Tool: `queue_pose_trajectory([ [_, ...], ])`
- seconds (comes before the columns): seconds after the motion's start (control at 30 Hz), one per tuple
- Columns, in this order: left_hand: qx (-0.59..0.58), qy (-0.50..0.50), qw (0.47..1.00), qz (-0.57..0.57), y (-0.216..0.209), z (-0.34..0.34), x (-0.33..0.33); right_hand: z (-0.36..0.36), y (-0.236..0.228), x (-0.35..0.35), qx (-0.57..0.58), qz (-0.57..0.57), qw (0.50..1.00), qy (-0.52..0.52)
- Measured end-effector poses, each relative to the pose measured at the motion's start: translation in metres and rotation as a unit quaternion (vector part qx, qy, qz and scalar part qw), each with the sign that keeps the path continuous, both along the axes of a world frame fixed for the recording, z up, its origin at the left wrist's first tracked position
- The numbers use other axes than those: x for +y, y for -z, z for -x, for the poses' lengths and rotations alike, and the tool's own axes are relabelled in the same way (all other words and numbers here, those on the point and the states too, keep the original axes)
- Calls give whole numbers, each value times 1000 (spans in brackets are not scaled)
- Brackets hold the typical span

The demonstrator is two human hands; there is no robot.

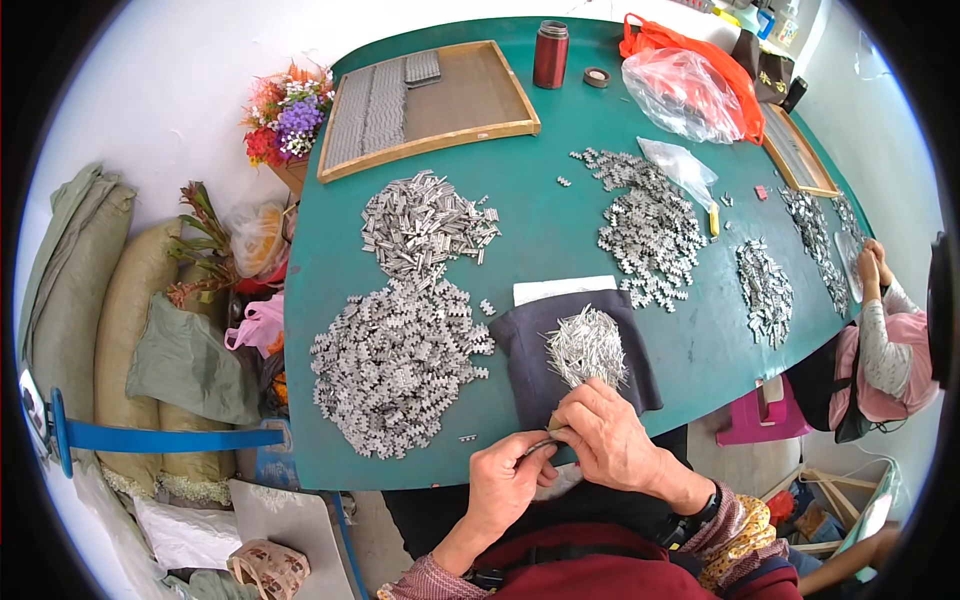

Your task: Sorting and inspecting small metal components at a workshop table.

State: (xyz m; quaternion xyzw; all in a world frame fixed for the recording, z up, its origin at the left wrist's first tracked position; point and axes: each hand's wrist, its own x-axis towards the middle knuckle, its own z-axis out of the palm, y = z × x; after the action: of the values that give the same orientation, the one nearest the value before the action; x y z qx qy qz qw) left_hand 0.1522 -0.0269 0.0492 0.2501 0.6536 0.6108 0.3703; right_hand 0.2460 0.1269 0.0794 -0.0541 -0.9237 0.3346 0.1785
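Observation:
At the near edge of the green table, my left hand point(505, 478) and my right hand point(607, 438) come together, fingers closed in a pinch. A small dark strip-like piece point(537, 447) shows between them, its exact kind too small to tell. My left fingers grip it; the right fingertips meet its other end, and what they pinch is mostly hidden. Just beyond lies a dark cloth point(525, 345) bearing a heap of thin silvery pins point(588, 347). To the left spread a large pile of toothed grey metal pieces point(395, 365) and a pile of slim metal bars point(425, 222).
A wooden-framed tray point(460, 105) partly filled with rows of grey pieces lies far left, near a red flask point(551, 55). More toothed pieces point(650, 235) are heaped right of centre. Plastic bags point(685, 90) sit at the back. Another person point(885, 350) works at the right edge.

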Motion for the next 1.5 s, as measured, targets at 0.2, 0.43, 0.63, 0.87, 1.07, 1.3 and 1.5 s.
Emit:
queue_pose_trajectory([
  [0.2,9,8,1000,-1,-2,1,-1,-2,4,-1,25,1,1000,16],
  [0.43,11,15,1000,5,-2,1,-2,-2,5,-1,20,-4,1000,17],
  [0.63,19,7,1000,4,0,0,-1,-2,4,-3,29,-19,999,17],
  [0.87,-30,19,999,19,0,2,-2,-18,16,-20,72,-110,991,7],
  [1.07,-102,56,993,23,1,3,-7,-28,17,-11,56,-26,998,24],
  [1.3,-105,41,993,25,5,6,-9,9,2,29,-29,-157,987,23],
  [1.5,-95,37,994,28,3,9,-12,15,6,28,-80,-230,970,-26],
])
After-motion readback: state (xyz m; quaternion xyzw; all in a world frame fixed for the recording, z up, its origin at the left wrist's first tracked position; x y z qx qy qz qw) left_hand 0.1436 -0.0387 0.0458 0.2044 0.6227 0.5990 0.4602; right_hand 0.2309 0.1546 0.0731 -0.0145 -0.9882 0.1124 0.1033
